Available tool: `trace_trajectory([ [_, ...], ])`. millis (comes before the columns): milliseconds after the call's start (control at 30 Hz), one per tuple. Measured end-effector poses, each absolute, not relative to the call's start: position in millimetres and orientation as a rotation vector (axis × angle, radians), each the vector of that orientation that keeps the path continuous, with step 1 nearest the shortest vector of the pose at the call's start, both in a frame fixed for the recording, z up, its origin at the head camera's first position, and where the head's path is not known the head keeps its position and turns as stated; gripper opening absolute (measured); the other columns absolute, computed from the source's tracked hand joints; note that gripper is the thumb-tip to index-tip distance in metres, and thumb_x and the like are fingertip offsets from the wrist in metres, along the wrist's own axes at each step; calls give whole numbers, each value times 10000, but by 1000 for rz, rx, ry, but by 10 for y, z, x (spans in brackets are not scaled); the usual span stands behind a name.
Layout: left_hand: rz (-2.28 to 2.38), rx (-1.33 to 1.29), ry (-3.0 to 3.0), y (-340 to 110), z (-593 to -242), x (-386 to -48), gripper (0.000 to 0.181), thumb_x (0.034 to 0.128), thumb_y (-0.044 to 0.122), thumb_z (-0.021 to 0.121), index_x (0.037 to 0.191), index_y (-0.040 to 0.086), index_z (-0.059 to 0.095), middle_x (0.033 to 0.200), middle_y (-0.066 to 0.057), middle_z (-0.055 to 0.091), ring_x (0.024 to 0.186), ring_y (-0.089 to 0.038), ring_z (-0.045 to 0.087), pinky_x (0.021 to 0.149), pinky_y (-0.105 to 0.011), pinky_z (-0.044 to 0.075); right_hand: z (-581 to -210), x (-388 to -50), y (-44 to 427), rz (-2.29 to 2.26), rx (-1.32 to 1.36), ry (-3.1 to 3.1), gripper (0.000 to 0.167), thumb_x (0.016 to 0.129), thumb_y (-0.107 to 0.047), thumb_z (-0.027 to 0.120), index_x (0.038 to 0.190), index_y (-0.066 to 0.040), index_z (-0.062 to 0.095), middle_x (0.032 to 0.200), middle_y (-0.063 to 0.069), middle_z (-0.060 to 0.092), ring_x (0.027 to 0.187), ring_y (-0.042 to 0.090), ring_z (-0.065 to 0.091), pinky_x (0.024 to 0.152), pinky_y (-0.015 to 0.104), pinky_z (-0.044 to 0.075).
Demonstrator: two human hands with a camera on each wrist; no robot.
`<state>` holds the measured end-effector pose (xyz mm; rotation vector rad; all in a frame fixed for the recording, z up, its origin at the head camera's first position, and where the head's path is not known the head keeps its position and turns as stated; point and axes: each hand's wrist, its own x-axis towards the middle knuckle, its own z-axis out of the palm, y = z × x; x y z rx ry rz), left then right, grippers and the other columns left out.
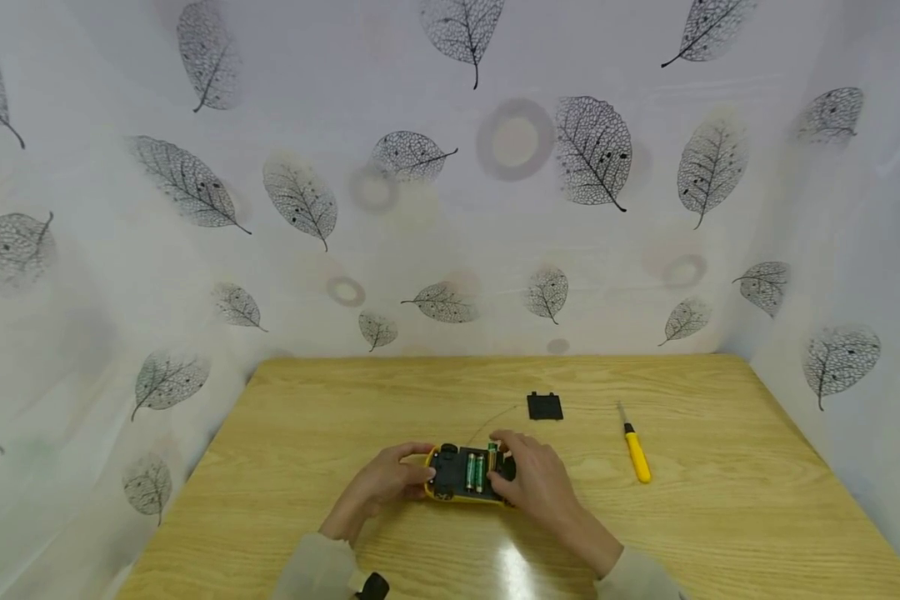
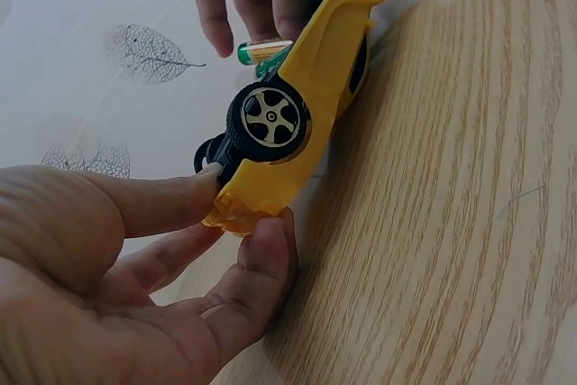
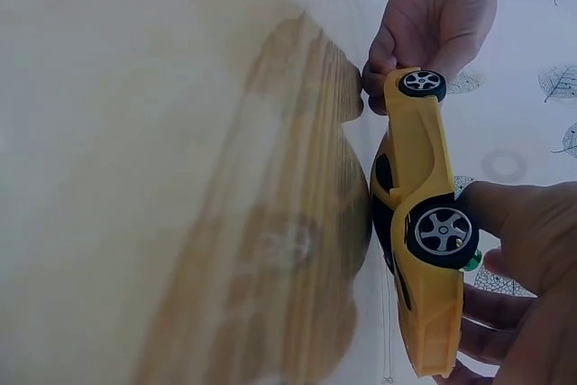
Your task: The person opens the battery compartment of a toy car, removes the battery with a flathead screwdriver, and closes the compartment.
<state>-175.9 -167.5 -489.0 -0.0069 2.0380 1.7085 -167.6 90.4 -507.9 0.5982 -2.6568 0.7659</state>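
A yellow toy car lies upside down on the wooden bench, well in from the far edge and about midway between the left and right edges. Its roof is against the surface and its black wheels with silver spokes face outward. The left hand holds one end of the car, thumb on the underside and fingers beneath, a firm grip on the body.

In the open battery compartment, two green batteries lie side by side. The right hand has a narrow grip on a third battery, thumb at one end and fingertips at the other; the left wrist view shows this battery raised above its neighbours.

A thin wire runs from the car toward the far edge. Near its tip lies a black battery cover. A yellow-handled screwdriver lies nearer the right edge, its shaft pointing to the far edge. A leaf-print sheet hangs behind.
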Motion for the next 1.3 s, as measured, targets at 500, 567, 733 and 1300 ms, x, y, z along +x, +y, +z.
trace_trajectory([
  [500,1704,-12,2057,-1665,-4892,-1774,542,980,34,664,1476,-81,480,1084,-149,691,808,-177,629,714,-322,571,-5048,-1677,936,694,701,-2647,392,802,-221,903,1141,-65,784,1075,109,734,954,281,685,787,464,590],
  [567,1704,-12,2059,-1664,-4893,-1772,539,980,32,665,1474,-81,483,1080,-148,694,809,-174,632,710,-319,572,-5045,-1679,944,657,733,-2659,415,805,-249,901,1156,-62,782,1096,117,732,971,289,682,797,470,587],
  [733,1710,-7,2060,-1663,-4900,-1765,538,978,27,666,1471,-87,484,1064,-140,698,802,-165,635,698,-308,573,-5028,-1679,970,645,770,-2723,487,830,-309,878,1228,-56,754,1182,143,710,1052,332,664,840,542,563],
  [1300,1709,18,2077,-1667,-4898,-1745,546,979,31,670,1474,-95,476,1054,-132,712,825,-168,654,712,-327,584,-5036,-1660,981,949,710,-2706,421,782,-202,915,1119,-24,735,1155,120,709,1069,324,640,895,569,536],
])
